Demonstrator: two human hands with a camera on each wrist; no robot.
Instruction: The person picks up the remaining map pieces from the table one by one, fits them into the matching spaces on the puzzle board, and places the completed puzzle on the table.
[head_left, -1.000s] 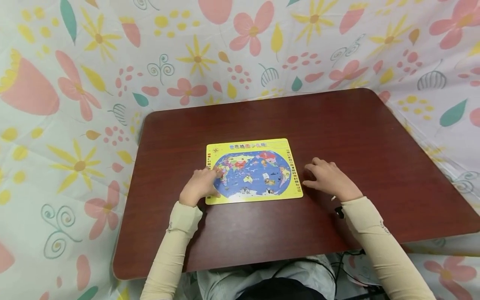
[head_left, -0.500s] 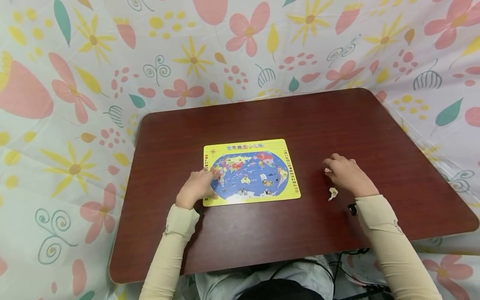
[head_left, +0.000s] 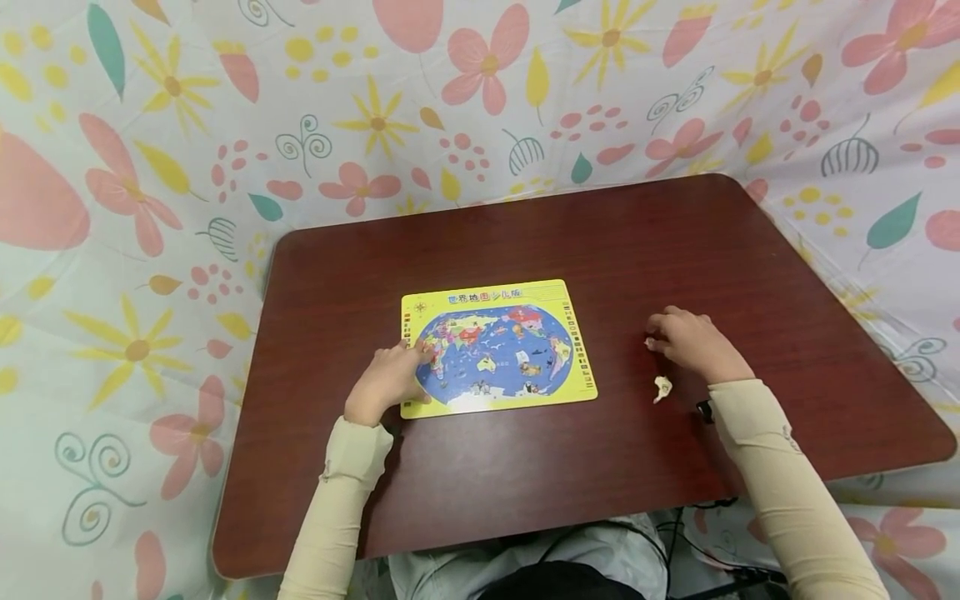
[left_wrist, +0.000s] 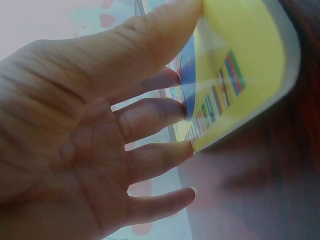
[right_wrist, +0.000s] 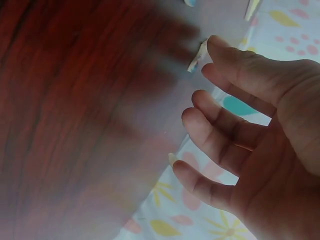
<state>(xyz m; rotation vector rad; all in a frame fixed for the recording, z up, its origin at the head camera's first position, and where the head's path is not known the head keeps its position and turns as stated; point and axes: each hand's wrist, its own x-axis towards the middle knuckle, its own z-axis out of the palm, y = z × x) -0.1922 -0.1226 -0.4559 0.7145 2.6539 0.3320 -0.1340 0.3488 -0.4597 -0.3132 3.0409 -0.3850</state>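
A yellow-bordered world map board [head_left: 495,400] with a blue oval map lies flat on the table. My left hand [head_left: 388,379] rests on its left edge, fingers fairly straight and thumb near the lower left corner; the left wrist view has the spread fingers at the board's edge. Right of the board, my right hand [head_left: 693,343] is low over the table, fingers bent. Its thumb and forefinger tips pinch a small, pale, irregular puzzle piece [right_wrist: 198,57], mostly covered in the head view. Another cream puzzle piece [head_left: 662,389] lies on the table just nearer to me.
The dark red-brown table [head_left: 510,483] has rounded corners. A flower-printed cloth [head_left: 465,108] hangs behind it and at both sides. Black cables [head_left: 678,533] hang below the front edge, near the person's lap. A small black thing [head_left: 705,411] sits at the right wrist.
My right hand has moved right, away from the board's right edge, to the small pieces. The left hand stays on the board. The whole view has shifted slightly.
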